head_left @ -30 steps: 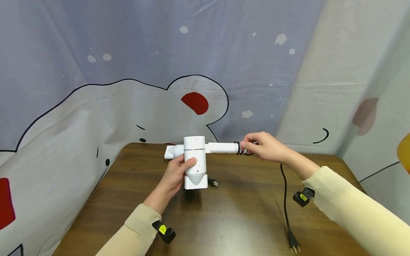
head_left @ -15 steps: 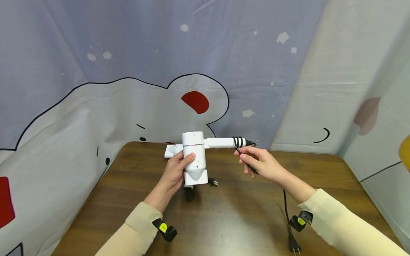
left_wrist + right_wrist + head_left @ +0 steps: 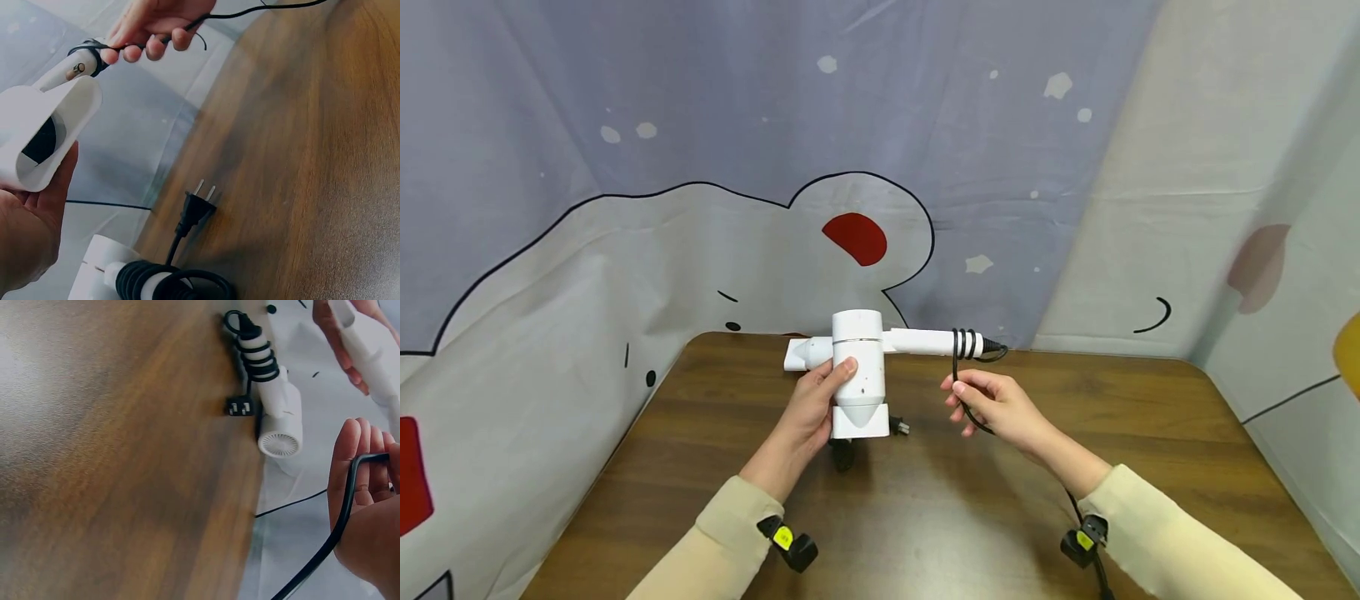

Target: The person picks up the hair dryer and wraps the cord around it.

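A white hair dryer [image 3: 859,373] is held up above the table, its handle [image 3: 921,341] pointing right. My left hand [image 3: 808,408] grips its barrel, thumb on the near side. Several turns of black cord [image 3: 963,343] circle the handle's end. Below and right of them, my right hand [image 3: 1003,410] pinches the cord; in the right wrist view a loose black length [image 3: 340,525] runs across that palm. Behind the held dryer lies a second white hair dryer [image 3: 281,422] on the table, cord wrapped round its handle and its plug [image 3: 197,209] sticking out.
The brown wooden table [image 3: 970,517] spreads beneath both hands. A patterned fabric curtain [image 3: 760,267] hangs close behind its back edge. The loose cord [image 3: 1101,575] trails down past the right sleeve to the table's front.
My right hand has come down and toward me from the handle's end, drawing the cord below the handle. The left hand and the dryer have stayed nearly in place.
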Available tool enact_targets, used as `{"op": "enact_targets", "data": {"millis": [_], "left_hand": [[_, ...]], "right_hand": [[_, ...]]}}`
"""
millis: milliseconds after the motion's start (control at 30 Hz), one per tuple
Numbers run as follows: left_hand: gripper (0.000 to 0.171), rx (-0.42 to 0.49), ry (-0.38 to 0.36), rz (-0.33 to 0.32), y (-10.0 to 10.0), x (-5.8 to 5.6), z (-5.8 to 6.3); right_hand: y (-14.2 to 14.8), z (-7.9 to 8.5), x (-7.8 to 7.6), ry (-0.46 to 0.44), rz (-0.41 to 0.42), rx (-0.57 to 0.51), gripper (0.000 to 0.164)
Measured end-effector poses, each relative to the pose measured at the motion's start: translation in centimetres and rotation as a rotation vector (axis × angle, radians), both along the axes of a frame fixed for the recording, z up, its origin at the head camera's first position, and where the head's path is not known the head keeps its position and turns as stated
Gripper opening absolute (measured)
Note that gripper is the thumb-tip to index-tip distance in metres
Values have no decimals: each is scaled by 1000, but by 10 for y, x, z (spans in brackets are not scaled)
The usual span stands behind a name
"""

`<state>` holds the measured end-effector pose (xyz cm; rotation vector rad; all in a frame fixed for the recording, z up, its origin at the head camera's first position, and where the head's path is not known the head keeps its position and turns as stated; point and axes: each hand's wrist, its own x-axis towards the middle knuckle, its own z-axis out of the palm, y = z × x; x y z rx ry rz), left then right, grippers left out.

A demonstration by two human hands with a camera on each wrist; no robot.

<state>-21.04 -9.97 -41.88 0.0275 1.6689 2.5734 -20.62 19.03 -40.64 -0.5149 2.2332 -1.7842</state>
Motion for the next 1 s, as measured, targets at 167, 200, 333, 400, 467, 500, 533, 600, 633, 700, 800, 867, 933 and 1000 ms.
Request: {"op": "enact_targets", "data": {"millis": [167, 200, 333, 400, 467, 500, 533, 600, 633, 700, 800, 867, 933, 1000], "left_hand": [[39, 1, -6, -2, -1, 3, 2], [38, 1, -4, -2, -1, 3, 2], [34, 8, -1, -19, -1, 5, 3], [32, 14, -1, -37, -1, 7, 4], [31, 22, -3, -55, -1, 8, 5], [31, 24, -5, -64, -1, 8, 5], [31, 26, -6, -72, -1, 9, 5], [32, 28, -8, -86, -2, 10, 5], [33, 29, -6, -95, -2, 11, 5], [35, 28, 0, -114, -3, 12, 5], [36, 26, 10, -139, -4, 13, 5], [33, 21, 17, -157, -5, 14, 6], [31, 8, 28, -176, -7, 15, 5], [29, -4, 37, -194, -9, 15, 5]], "right_hand": [[-1, -8, -2, -32, 12, -10, 32], [-1, -10, -2, -45, 19, -13, 32], [4, -18, -4, -77, 42, -13, 33], [6, -21, -6, -67, 41, -7, 34], [9, -23, -8, -52, 35, 0, 35], [11, -24, -10, -54, 31, -1, 35], [12, -25, -11, -58, 29, -2, 36], [15, -25, -14, -89, 24, -12, 38], [16, -25, -16, -106, 24, -21, 39], [19, -25, -19, -139, 29, -37, 40], [23, -24, -24, -152, 49, -65, 35], [26, -22, -28, -143, 68, -82, 31], [29, -19, -32, -137, 86, -91, 28], [33, -15, -35, -134, 104, -79, 24]]}}
